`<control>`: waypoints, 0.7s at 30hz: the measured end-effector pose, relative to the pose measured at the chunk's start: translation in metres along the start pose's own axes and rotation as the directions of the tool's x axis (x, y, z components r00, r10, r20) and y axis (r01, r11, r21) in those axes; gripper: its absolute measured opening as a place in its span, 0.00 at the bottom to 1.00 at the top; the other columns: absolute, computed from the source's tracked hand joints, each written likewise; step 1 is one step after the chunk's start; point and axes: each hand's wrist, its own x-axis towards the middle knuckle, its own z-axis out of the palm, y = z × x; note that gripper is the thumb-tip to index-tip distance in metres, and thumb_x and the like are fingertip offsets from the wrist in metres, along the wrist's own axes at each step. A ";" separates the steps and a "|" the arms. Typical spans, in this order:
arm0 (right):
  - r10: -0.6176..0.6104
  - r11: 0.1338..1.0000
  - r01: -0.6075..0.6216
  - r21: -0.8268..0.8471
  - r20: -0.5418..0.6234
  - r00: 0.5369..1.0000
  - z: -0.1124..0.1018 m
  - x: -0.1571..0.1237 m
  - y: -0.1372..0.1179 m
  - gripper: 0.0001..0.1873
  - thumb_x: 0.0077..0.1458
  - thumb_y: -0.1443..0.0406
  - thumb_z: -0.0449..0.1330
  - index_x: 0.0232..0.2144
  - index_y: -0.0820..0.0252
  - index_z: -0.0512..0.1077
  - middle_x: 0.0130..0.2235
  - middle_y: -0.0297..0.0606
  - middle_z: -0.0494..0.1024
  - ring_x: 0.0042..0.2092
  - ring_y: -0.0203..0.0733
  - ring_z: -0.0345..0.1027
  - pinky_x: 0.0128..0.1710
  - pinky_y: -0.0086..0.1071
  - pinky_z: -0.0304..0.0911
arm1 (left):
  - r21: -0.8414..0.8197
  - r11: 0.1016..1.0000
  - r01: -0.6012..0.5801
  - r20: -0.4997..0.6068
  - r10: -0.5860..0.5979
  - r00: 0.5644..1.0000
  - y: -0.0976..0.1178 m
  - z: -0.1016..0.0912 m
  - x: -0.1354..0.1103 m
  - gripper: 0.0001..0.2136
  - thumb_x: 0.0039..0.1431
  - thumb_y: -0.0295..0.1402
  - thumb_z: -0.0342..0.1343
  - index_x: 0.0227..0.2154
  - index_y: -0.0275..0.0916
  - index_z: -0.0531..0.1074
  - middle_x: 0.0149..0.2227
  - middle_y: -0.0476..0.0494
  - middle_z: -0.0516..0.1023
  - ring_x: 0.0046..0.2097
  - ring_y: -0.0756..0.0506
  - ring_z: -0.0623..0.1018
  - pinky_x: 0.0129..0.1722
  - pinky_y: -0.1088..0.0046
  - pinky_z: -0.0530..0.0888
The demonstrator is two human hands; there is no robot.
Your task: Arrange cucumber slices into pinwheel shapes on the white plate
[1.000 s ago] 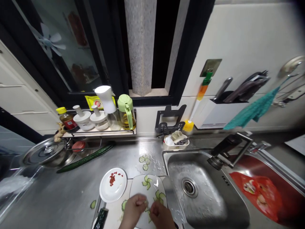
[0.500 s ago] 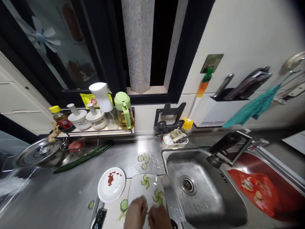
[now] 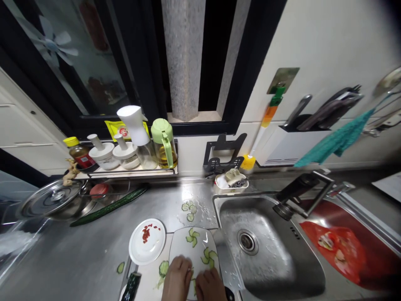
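Both hands are low over a squarish white plate (image 3: 184, 246) bearing cut cucumber slices (image 3: 192, 237) laid like pinwheels. My left hand (image 3: 178, 276) is closed, its fingers curled down, with a pale green sliver of cucumber showing at its fingertips. Close beside it, my right hand (image 3: 209, 285) bends its fingers together onto the plate, just below the second cucumber pinwheel (image 3: 209, 257); whatever they pinch is hidden. A bit of green shows between the hands. Left of them, on the white board, lie a loose cucumber slice (image 3: 163, 268) and a cut cucumber piece (image 3: 131, 286).
A round white plate (image 3: 137, 251) with small red pieces stands left. More cucumber slices (image 3: 189, 208) lie on the wet steel counter behind. The sink (image 3: 266, 259) is at the right, with a red bag (image 3: 344, 251) beyond. A whole cucumber (image 3: 109, 207) lies near the condiment rack.
Both hands stay over the plate; their fingers have shifted slightly, the right ones reaching a little further onto it. The view has moved very slightly.
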 end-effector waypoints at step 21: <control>-0.108 0.991 0.124 0.049 -0.251 0.962 0.012 -0.011 0.006 0.09 0.38 0.69 0.65 0.25 0.52 0.70 0.27 0.30 0.72 0.35 0.42 0.61 0.35 0.33 0.56 | 0.164 0.957 -0.239 -0.065 0.253 0.965 -0.020 0.017 -0.012 0.07 0.57 0.25 0.51 0.31 0.42 0.72 0.32 0.47 0.76 0.36 0.47 0.74 0.38 0.70 0.70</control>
